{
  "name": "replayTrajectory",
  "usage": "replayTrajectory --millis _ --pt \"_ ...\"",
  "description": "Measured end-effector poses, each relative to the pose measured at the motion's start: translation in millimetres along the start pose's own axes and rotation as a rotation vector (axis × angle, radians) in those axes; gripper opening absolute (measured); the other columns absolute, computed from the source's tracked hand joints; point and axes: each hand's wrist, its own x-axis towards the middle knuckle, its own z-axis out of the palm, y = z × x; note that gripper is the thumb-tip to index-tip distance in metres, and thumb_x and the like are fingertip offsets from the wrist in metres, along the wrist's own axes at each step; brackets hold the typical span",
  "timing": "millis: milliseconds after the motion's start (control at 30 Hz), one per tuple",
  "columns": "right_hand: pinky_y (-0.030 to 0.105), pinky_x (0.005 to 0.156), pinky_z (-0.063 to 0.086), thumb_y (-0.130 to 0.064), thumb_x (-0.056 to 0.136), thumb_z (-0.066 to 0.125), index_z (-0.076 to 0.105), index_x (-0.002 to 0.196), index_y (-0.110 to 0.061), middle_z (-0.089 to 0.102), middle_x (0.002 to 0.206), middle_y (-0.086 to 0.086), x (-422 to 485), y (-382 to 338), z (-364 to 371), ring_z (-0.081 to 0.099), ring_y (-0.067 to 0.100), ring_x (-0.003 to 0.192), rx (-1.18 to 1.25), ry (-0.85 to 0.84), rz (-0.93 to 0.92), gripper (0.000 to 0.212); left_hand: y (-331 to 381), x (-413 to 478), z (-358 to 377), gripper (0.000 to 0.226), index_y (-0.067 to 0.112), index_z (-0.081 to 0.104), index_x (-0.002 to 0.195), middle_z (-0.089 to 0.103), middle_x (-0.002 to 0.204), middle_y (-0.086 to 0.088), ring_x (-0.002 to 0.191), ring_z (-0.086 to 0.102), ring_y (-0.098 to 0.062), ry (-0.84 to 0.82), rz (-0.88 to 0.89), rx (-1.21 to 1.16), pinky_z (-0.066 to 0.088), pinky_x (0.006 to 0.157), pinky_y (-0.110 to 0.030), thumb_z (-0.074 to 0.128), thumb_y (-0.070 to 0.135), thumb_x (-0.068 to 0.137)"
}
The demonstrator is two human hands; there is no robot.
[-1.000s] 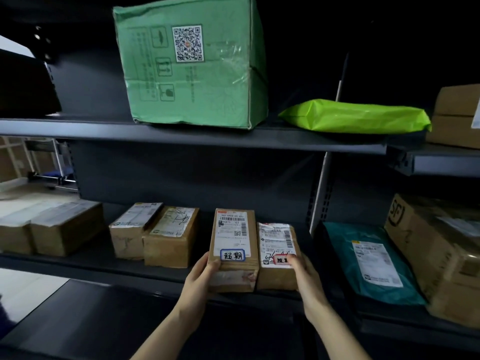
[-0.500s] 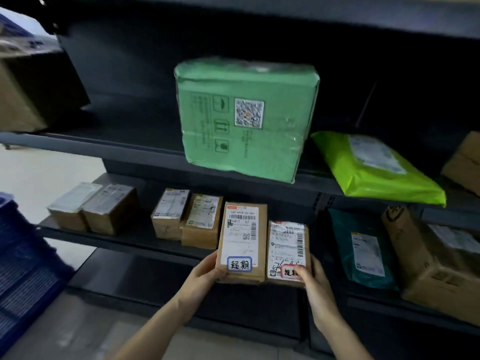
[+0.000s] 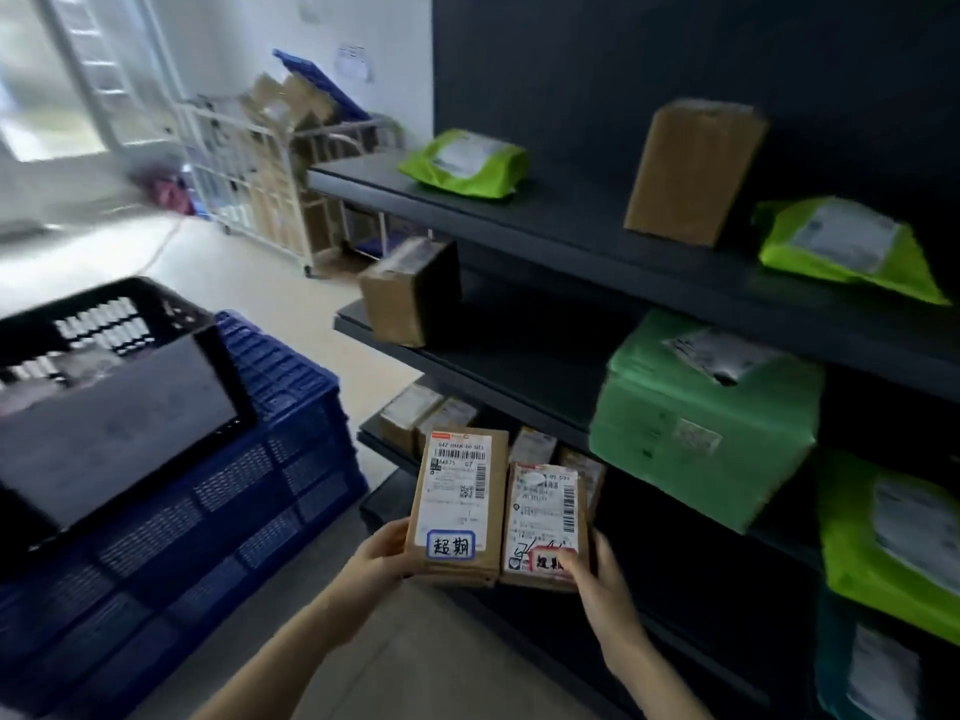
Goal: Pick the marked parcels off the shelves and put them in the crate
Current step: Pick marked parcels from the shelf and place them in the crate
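Note:
Two small brown parcels are held side by side in the air, clear of the shelves. My left hand [image 3: 382, 556] grips the near end of the parcel with the blue-framed tag [image 3: 457, 504]. My right hand [image 3: 597, 579] grips the near end of the parcel with the red-framed tag [image 3: 545, 522], thumb on the tag. A black crate [image 3: 156, 324] stands at the left on a stack of blue crates [image 3: 280, 449].
Dark shelves [image 3: 519, 215] run along the right with green bags [image 3: 465, 161], a large green box [image 3: 701, 423] and brown boxes [image 3: 693, 171]. More small parcels [image 3: 415, 418] lie on the low shelf behind my hands. A white wire cart [image 3: 249, 184] stands at the back.
Both parcels have come off the low shelf and moved toward me. My view has swung left, and the black and blue crates have come into sight.

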Motion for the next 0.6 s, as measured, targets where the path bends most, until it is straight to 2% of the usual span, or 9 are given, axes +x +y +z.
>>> replayTrajectory --millis 67,167,233,333,400,467,533,600 --pt "0.020 0.073 0.040 -0.028 0.090 0.059 0.050 0.107 -0.035 0.060 0.104 -0.016 -3 -25 29 0.052 -0.006 0.092 -0.013 -0.074 -0.022 0.021 14 -19 -27 0.072 0.024 0.057 0.118 0.072 0.111 0.005 0.102 0.068 -0.012 0.055 0.020 -0.020 0.052 0.084 -0.026 0.081 0.035 0.051" --pt "0.018 0.072 0.040 -0.026 0.089 0.059 0.048 0.113 -0.034 0.061 0.108 -0.011 -3 -55 74 0.054 -0.002 0.095 -0.006 -0.147 -0.065 0.027 36 -45 -68 0.064 0.025 0.057 0.118 0.072 0.111 0.007 0.103 0.067 -0.010 0.135 0.049 -0.033 0.052 0.083 -0.025 0.080 0.026 0.058" --pt "0.024 0.078 0.041 -0.028 0.089 0.059 0.044 0.121 -0.032 0.059 0.112 -0.007 -4 -78 113 0.055 0.005 0.099 -0.031 -0.208 -0.090 0.036 51 -64 -103 0.063 0.022 0.056 0.118 0.072 0.111 0.004 0.103 0.068 -0.013 0.212 0.077 -0.049 0.053 0.086 -0.030 0.078 0.022 0.059" --pt "0.021 0.074 0.040 -0.027 0.090 0.058 0.041 0.120 -0.034 0.058 0.108 -0.011 -10 -110 168 0.053 -0.002 0.094 -0.049 -0.283 -0.122 0.035 70 -88 -153 0.060 0.013 0.052 0.121 0.070 0.113 -0.008 0.104 0.067 -0.024 0.318 0.110 -0.084 0.053 0.092 -0.040 0.075 0.017 0.066" --pt "0.022 0.074 0.040 -0.026 0.090 0.058 0.041 0.123 -0.033 0.059 0.109 -0.010 -10 -129 203 0.053 -0.002 0.094 -0.053 -0.329 -0.146 0.038 81 -100 -185 0.046 0.012 0.051 0.121 0.068 0.114 -0.008 0.101 0.068 -0.022 0.364 0.139 -0.084 0.056 0.082 -0.031 0.070 0.011 0.080" --pt "0.016 0.070 0.042 -0.023 0.091 0.058 0.041 0.124 -0.031 0.060 0.111 -0.008 -11 -146 237 0.055 -0.001 0.094 -0.058 -0.360 -0.162 0.038 90 -110 -214 0.035 0.015 0.051 0.119 0.068 0.112 -0.005 0.098 0.069 -0.016 0.401 0.165 -0.079 0.056 0.074 -0.023 0.063 0.009 0.087" --pt "0.007 0.059 0.045 -0.018 0.091 0.057 0.043 0.119 -0.030 0.060 0.103 -0.011 -12 -162 271 0.059 -0.009 0.084 -0.054 -0.380 -0.184 0.034 100 -122 -243 0.033 0.016 0.051 0.118 0.067 0.111 -0.002 0.097 0.067 -0.012 0.442 0.184 -0.073 0.054 0.072 -0.021 0.062 0.010 0.088" --pt "0.003 0.056 0.044 -0.016 0.091 0.056 0.043 0.111 -0.033 0.058 0.099 -0.015 -13 -174 305 0.059 -0.013 0.077 -0.057 -0.416 -0.194 0.030 108 -133 -272 0.034 0.016 0.050 0.119 0.066 0.112 -0.003 0.099 0.066 -0.013 0.473 0.190 -0.081 0.053 0.075 -0.022 0.061 0.010 0.088"
